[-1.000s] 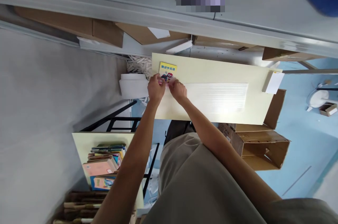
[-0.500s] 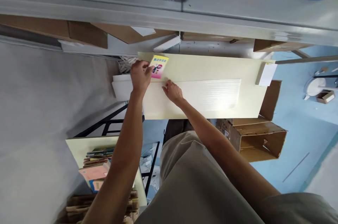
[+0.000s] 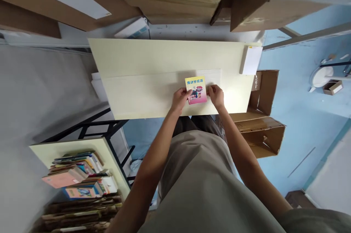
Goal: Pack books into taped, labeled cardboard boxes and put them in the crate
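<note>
A small yellow and pink booklet (image 3: 196,90) with a cartoon cover lies on a long pale sheet (image 3: 153,90) spread across the cream table (image 3: 153,55). My left hand (image 3: 179,100) pinches the booklet's left edge. My right hand (image 3: 216,96) touches its right edge, fingers curled against it. Both hands sit near the table's front edge, right of its middle.
A white pad (image 3: 251,60) lies at the table's right end. Open cardboard boxes (image 3: 263,130) stand on the blue floor to the right, more boxes (image 3: 90,6) behind the table. A lower table (image 3: 55,149) at left carries stacked books (image 3: 79,178). A black metal frame (image 3: 101,130) stands between the tables.
The booklet has gone from the table's far left corner to right of the middle, near the front edge. My right hand has joined my left on it.
</note>
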Demonstrator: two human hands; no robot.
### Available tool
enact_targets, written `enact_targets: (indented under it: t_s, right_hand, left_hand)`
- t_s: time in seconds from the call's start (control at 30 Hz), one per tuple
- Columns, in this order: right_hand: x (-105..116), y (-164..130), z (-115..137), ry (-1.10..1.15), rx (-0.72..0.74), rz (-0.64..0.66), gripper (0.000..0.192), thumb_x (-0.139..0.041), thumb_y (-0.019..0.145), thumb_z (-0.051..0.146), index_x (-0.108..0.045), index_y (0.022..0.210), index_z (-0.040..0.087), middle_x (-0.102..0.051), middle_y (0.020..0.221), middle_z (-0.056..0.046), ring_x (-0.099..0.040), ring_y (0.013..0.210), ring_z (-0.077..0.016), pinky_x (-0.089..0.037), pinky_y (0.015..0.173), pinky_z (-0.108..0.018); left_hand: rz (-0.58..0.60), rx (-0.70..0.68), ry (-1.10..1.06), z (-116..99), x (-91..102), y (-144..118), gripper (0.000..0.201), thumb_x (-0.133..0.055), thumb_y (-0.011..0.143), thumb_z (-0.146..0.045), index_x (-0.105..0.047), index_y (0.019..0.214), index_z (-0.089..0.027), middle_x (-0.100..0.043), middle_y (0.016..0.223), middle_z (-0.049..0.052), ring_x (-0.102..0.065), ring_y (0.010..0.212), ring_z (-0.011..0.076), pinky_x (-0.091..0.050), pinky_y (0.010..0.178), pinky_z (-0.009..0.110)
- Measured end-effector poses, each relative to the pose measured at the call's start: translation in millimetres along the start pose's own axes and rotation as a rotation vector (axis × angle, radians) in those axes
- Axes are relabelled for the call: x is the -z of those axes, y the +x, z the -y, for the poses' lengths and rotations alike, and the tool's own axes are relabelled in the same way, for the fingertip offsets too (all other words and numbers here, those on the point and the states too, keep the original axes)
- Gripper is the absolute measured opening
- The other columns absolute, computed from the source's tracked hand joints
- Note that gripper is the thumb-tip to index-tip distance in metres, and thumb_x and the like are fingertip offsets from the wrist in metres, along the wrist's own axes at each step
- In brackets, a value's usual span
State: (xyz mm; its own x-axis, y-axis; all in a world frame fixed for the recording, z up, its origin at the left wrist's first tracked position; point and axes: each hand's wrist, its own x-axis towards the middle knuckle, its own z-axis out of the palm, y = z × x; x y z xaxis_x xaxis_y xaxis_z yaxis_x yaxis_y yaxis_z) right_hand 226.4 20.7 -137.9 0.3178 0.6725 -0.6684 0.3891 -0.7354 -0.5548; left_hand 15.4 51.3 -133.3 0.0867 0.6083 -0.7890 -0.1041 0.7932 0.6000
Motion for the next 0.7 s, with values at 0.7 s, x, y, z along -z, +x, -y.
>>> enact_targets:
  t_s: [0.7]
  right_hand:
    - [43.5, -0.8, -57.2, -0.144, 0.045, -0.234, 0.013, -0.064, 0.103, 0.033, -0.069, 0.098, 0.022, -0.078, 0.116, -0.018, -0.074, 0.097, -0.0279, -0.061, 0.096, -0.045]
  left_hand:
    - [-0.27, -0.184, 0.544, 30.4, -39.1, 27.5, 0.012, -0.077, 0.091, -0.033, -0.071, 0.088, -0.022, -0.079, 0.089, 0.005, -0.076, 0.088, 0.025, -0.057, 0.085, 0.035]
